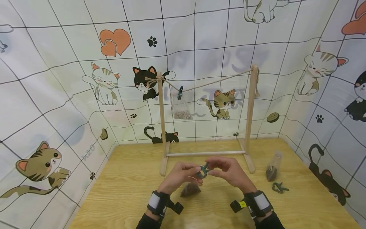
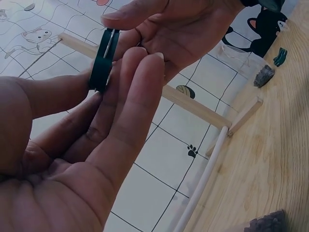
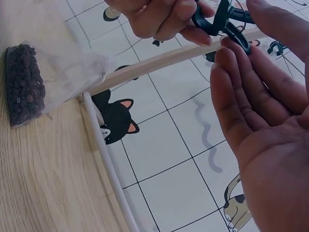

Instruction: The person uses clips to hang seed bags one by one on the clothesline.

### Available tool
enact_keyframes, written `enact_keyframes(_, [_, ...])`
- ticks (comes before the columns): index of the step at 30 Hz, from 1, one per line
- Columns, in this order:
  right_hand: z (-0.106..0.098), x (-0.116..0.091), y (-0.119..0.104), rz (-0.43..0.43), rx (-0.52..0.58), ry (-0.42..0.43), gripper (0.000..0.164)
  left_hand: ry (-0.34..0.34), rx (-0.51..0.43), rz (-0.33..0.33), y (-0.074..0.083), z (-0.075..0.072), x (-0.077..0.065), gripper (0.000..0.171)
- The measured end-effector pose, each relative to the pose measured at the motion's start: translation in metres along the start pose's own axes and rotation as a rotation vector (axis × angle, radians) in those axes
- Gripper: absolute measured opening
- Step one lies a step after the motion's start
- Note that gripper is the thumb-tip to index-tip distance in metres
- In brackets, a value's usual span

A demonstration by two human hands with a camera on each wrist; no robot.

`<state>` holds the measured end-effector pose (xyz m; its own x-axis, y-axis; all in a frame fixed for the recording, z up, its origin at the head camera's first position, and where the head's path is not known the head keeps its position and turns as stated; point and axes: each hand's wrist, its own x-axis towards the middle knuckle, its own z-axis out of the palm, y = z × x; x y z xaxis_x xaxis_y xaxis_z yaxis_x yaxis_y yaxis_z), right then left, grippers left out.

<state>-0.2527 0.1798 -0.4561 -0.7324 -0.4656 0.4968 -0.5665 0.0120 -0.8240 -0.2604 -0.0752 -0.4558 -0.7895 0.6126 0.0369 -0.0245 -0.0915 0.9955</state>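
Observation:
A dark green spring clip [image 1: 203, 170] is held up over the table between both hands. My left hand [image 1: 181, 175] pinches one end of it between thumb and fingers. At its other end, my right hand [image 1: 230, 170] has thumb and fingertips on the clip, also seen from the side in the right wrist view, where the clip [image 3: 223, 21] spans the two hands. Below the left hand lies a clear bag of dark brown pieces [image 1: 190, 190], upper part hidden by that hand in the head view.
Behind the hands stands a wooden frame [image 1: 250, 117] with a sagging rope [image 1: 220, 80]. A green clip [image 1: 180, 93] holds a bag of pale grains [image 1: 183, 114] on it. At right are another bag with dark contents [image 1: 272, 171] and a loose green clip [image 1: 280, 187].

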Motion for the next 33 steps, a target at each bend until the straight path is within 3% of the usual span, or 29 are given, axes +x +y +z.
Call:
enact_keyframes(6, [0.0,-0.001,-0.001,-0.004,-0.08,0.073,0.036,0.058,0.036,0.012,0.001,0.0,0.001,0.037])
enact_keyframes(12, [-0.006,-0.003,-0.001,0.008,-0.159,0.159,0.031,0.192,0.125,0.071,0.003,-0.004,-0.001,0.04])
enact_keyframes(17, [-0.015,-0.004,-0.002,0.079,-0.246,0.245,0.028,0.317,0.235,0.134,0.005,-0.015,-0.004,0.04])
enact_keyframes(24, [-0.031,-0.007,-0.002,0.152,-0.343,0.348,0.026,0.43,0.277,0.241,-0.001,-0.037,-0.004,0.05])
enact_keyframes(28, [-0.039,-0.01,-0.004,0.22,-0.384,0.4,0.025,0.472,0.336,0.169,-0.008,-0.049,-0.006,0.059])
enact_keyframes(33, [-0.049,-0.014,-0.005,0.265,-0.373,0.461,0.026,0.398,0.355,0.0,-0.021,-0.061,-0.009,0.074])
